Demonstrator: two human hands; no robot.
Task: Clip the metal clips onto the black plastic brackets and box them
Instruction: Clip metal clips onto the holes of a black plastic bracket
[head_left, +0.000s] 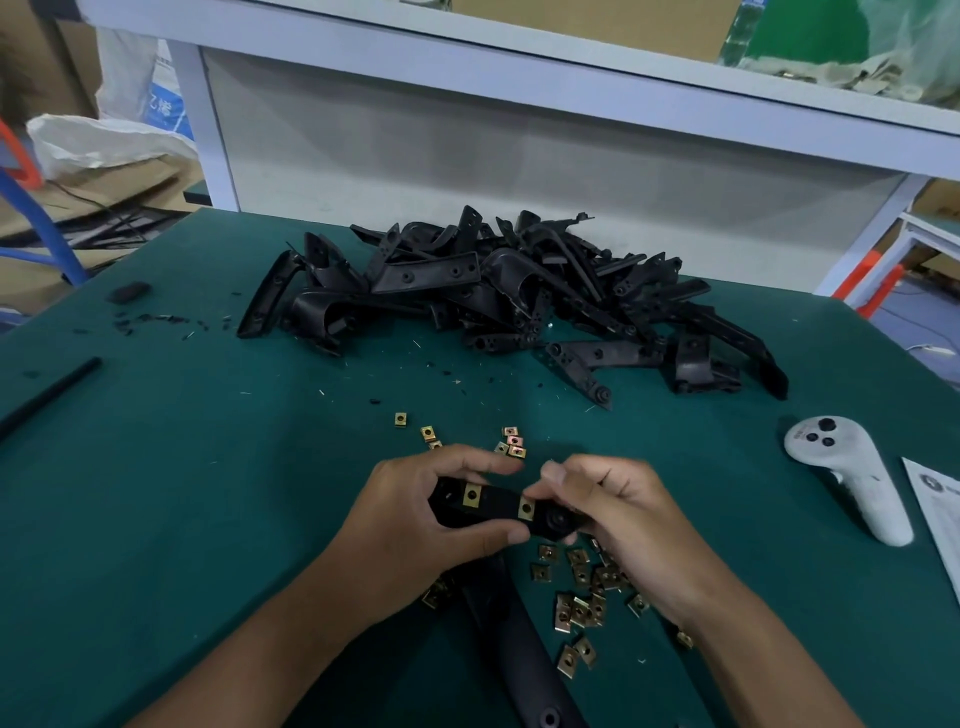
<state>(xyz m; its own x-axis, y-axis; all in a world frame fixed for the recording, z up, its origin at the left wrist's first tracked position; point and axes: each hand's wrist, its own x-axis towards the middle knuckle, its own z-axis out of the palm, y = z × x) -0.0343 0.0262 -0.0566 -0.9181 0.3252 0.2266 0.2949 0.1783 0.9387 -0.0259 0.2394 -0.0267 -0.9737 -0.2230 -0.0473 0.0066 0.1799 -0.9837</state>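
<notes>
I see the desk (182, 467), with the bracket pile (509, 301) toward its far edge. Near the front edge, both hands hold one bracket (498, 512), its long axis running left to right. The left hand (415, 519) grips the left end. The right hand (623, 514) pinches at the second clip (526, 510); loose clips (582, 597) lie just below it.

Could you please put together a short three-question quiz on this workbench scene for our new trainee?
1. True or false: both hands hold the same black bracket.
2. How many metal clips show on the held bracket?
3. The white controller lies: A) beside the left hand, B) to the right of the right hand, C) on the bracket pile.

Key: 1 true: left hand and right hand grip it. 2 two. 3 B.
</notes>
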